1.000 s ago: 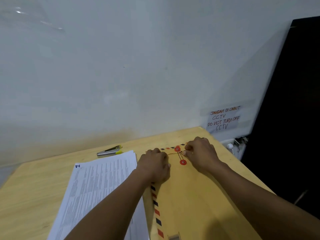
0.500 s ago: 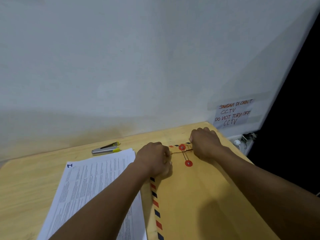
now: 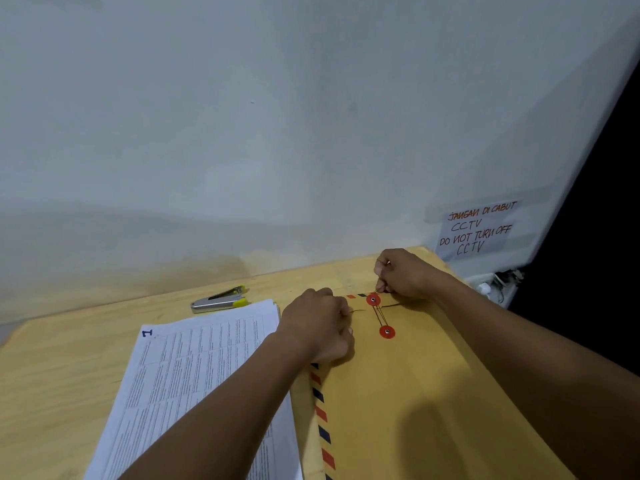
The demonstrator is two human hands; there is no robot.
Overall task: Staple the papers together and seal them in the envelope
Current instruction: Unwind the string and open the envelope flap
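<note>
A brown envelope (image 3: 408, 393) with a red-and-blue striped edge lies on the wooden table, between my arms. Two red string-tie discs sit on it: the upper disc (image 3: 373, 300) on the flap, the lower disc (image 3: 387, 331) on the body, with dark string wound between them. My right hand (image 3: 403, 273) pinches the string's end just above the upper disc. My left hand (image 3: 320, 325) rests curled on the envelope's left side, near the flap; its fingertips are hidden. A stack of printed papers (image 3: 194, 382) lies to the left of the envelope.
A silver stapler (image 3: 219, 301) with a yellow tip lies behind the papers near the wall. A taped handwritten CCTV note (image 3: 477, 230) hangs on the wall at right, above a white socket (image 3: 485, 284) with plugs. The table's right edge borders a dark gap.
My right hand has moved up from beside the upper disc to above it, drawing the string with it. The left hand stays on the envelope. The camera has shifted slightly.
</note>
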